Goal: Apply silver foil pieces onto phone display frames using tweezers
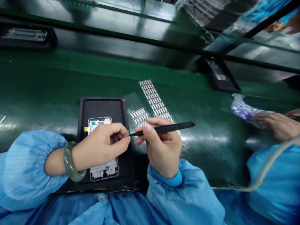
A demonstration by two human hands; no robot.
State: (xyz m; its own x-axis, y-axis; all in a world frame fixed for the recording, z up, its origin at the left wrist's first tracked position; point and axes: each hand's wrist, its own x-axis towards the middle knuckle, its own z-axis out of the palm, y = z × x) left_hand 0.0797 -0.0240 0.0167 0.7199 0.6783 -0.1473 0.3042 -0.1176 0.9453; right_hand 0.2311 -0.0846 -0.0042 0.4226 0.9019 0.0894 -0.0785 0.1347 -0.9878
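My right hand (pixel 161 147) is closed around black tweezers (pixel 173 127), whose tips point left. At those tips, the thumb and forefinger of my left hand (pixel 103 142) pinch a tiny piece (pixel 127 133), too small to name. Beneath my left hand, a phone frame (pixel 105 172) lies in a black tray (pixel 100 107), its middle covered by the hand. A yellow tab (pixel 86 129) sticks out from the frame's left side. Beside the tray is a partly used sheet of small pale stickers (pixel 139 115), and a longer, fuller sticker sheet (pixel 153 98) lies to its right.
On the right, a co-worker's hands (pixel 281 125) hold a clear bag with purple contents (pixel 245 111). More black trays with parts stand at the back left (pixel 50 39) and back right (pixel 231 84). A pale cable (pixel 264 170) curves past the co-worker's sleeve.
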